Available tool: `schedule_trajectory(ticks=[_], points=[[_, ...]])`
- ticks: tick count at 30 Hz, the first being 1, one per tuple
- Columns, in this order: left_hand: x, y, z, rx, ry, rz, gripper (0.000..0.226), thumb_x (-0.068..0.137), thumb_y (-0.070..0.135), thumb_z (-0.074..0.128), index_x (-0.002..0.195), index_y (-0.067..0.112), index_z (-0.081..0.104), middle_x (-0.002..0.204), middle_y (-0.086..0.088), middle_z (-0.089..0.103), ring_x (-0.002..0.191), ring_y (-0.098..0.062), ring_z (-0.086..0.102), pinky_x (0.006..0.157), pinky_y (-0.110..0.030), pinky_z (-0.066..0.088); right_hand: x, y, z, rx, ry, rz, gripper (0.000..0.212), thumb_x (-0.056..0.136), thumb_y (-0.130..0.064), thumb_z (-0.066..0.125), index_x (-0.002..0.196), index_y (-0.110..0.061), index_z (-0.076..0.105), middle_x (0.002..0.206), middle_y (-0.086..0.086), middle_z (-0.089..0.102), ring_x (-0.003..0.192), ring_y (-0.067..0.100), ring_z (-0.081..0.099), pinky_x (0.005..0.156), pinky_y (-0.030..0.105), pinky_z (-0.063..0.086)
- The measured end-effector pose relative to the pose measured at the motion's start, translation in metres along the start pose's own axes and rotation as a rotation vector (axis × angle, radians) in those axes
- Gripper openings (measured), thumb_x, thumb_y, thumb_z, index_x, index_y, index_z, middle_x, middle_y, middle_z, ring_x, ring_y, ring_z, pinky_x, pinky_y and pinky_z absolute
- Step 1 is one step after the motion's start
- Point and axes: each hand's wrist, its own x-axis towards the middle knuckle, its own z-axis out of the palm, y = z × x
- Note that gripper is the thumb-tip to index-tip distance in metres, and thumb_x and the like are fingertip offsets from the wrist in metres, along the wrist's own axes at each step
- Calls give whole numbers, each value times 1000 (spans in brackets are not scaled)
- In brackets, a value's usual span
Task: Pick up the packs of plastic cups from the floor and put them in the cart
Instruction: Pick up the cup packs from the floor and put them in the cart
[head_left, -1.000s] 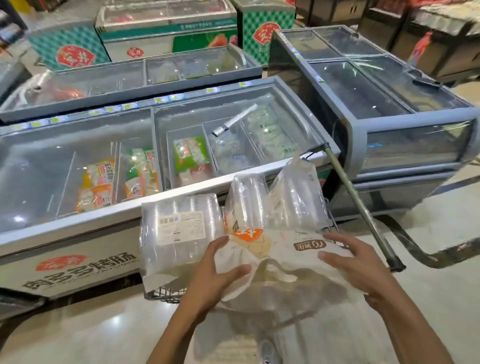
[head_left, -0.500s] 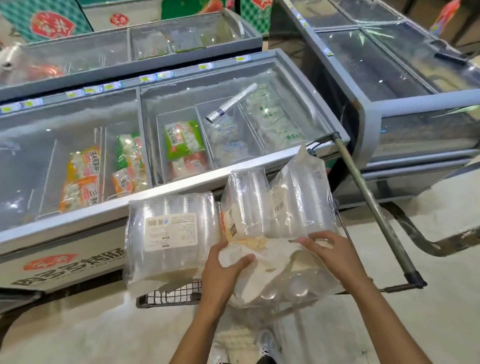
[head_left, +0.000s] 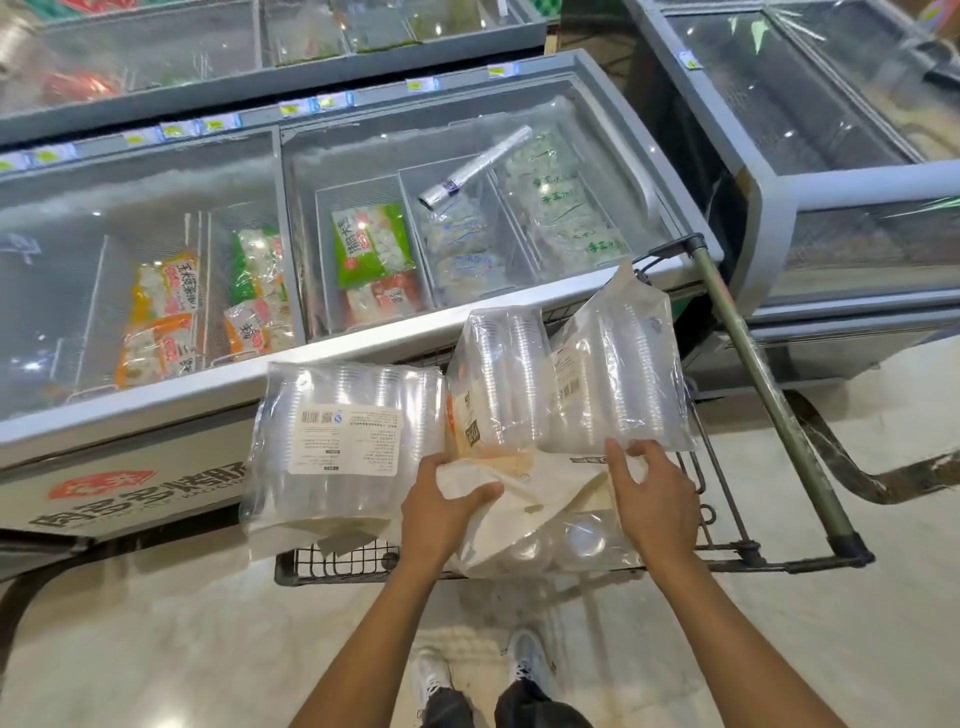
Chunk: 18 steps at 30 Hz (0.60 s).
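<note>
A cream-wrapped pack of plastic cups (head_left: 540, 514) lies at the near end of the wire cart (head_left: 337, 564). My left hand (head_left: 441, 512) grips its left side, thumb across the top. My right hand (head_left: 652, 499) rests on its right side, fingers spread against the wrap. Three more clear packs sit in the cart: one with a white label (head_left: 343, 441) at the left, one standing upright in the middle (head_left: 498, 384), and one leaning at the right (head_left: 623, 374).
Glass-topped chest freezers (head_left: 363, 343) with frozen food stand right behind the cart, another freezer (head_left: 831, 182) at the right. The cart's green handle (head_left: 769, 395) runs along its right side. My shoes (head_left: 478, 670) stand on pale floor below.
The cream pack has come down onto the cart's near end with both hands on it. The view has tilted downward and closer to the cart.
</note>
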Motion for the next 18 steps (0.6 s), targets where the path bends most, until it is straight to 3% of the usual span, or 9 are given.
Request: schedule_trajectory(ticks=[5, 9, 14, 18], points=[[-9, -1, -7, -48, -57, 32, 80, 78, 49, 85, 147, 29, 50, 132, 5, 57, 125, -18, 56, 106, -38, 48, -6, 23, -12, 8, 87, 87, 71, 87, -81, 46, 119, -20, 64, 123, 10, 69, 111, 36, 63, 89, 46, 48], [-29, -3, -14, -3, -33, 126, 81, 79, 55, 82, 149, 31, 48, 133, 11, 51, 129, -19, 54, 108, -38, 46, -18, 29, -10, -70, 85, -17, 81, 84, -87, 40, 124, -21, 62, 129, 11, 62, 118, 36, 58, 100, 53, 47], [-62, -15, -51, 121, 153, 296, 81, 81, 74, 67, 149, 36, 45, 153, 9, 42, 144, -13, 37, 115, -35, 34, -47, 1, -11, -133, 238, -235, 75, 86, -77, 48, 126, -16, 65, 134, 18, 55, 127, 40, 49, 109, 60, 36], [-95, -42, -112, 379, 388, 340, 85, 81, 82, 57, 152, 38, 42, 165, -3, 28, 151, -24, 26, 118, -50, 37, -80, -50, 4, -154, 237, -443, 68, 88, -72, 51, 133, -21, 62, 143, 18, 50, 136, 36, 40, 120, 56, 23]])
